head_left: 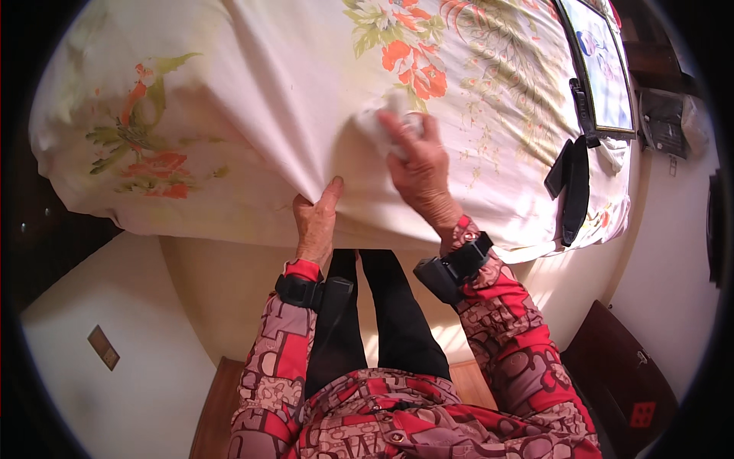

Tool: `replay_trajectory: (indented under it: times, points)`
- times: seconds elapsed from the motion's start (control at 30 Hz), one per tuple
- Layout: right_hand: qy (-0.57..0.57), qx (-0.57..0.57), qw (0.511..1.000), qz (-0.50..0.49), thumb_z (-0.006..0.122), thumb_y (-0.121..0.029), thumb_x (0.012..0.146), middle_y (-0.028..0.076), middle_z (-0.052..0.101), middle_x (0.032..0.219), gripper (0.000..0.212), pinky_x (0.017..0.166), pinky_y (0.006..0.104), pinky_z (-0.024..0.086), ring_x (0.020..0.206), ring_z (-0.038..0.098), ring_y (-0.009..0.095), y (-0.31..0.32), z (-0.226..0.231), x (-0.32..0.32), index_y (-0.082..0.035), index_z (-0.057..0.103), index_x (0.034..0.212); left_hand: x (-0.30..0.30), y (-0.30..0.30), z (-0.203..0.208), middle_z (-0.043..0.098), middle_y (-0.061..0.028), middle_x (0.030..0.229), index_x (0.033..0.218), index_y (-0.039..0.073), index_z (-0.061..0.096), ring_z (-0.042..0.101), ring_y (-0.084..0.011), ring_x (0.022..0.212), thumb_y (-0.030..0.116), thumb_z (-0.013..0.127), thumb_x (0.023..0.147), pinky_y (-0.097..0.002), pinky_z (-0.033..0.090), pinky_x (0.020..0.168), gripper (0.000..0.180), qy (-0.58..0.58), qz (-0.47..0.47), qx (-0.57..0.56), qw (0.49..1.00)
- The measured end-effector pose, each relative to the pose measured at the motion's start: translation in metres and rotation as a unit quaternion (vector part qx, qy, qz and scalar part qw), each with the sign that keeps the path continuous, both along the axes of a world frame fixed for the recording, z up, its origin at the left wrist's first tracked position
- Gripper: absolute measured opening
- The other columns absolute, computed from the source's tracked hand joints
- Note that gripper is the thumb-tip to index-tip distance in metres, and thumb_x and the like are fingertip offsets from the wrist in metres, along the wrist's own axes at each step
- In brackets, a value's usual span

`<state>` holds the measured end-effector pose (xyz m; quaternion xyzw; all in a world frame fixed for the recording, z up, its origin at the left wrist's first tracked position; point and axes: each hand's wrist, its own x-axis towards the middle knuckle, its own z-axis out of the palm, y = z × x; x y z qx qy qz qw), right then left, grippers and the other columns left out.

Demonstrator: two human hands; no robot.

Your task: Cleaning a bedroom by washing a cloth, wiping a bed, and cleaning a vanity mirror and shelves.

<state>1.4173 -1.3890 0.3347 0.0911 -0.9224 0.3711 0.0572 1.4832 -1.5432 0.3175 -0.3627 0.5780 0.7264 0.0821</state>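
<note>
A cream bedsheet (252,84) with orange flowers and green leaves covers a bed that fills the upper part of the view. My left hand (316,218) pinches a fold of the sheet at the near edge of the bed and pulls it taut. My right hand (417,164) presses a small white cloth (381,122) flat on the sheet, just beside the orange flower print. Both wrists carry black strapped bands over red patterned sleeves.
A black strap or case (572,187) lies on the bed at the right. Behind it sits a dark-framed flat panel (604,65). A dark wooden piece (623,375) stands at the lower right, and a pale wall with a small plate (102,347) is at the lower left.
</note>
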Motion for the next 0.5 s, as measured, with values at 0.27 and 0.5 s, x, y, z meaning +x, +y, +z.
replay_trajectory:
  times: [0.27,0.5]
  points:
    - [-0.396,-0.145,0.905,-0.055,0.05,-0.004,0.069,0.011,0.056,0.086,0.032,0.059,0.0353,0.046,0.074,0.056,0.019,0.061,0.001,0.002,-0.005,0.062,0.099,0.011,-0.015,-0.008,0.057,0.0012,0.079,0.087,0.001,0.061,0.048,-0.009,0.073,0.015,0.068,0.077,-0.0257,0.04,0.069,0.018,0.002,-0.02,-0.04,0.999]
    - [-0.497,-0.448,0.731,-0.133,0.056,-0.012,0.076,0.008,0.056,0.074,0.046,0.041,0.0258,0.044,0.054,0.054,0.014,0.13,-0.024,0.025,0.0,0.047,0.12,0.014,-0.014,-0.016,0.056,0.0029,0.074,0.084,0.003,0.062,0.047,-0.0072,0.067,0.019,0.068,0.078,-0.0248,0.041,0.065,0.018,0.001,-0.047,-0.06,0.997]
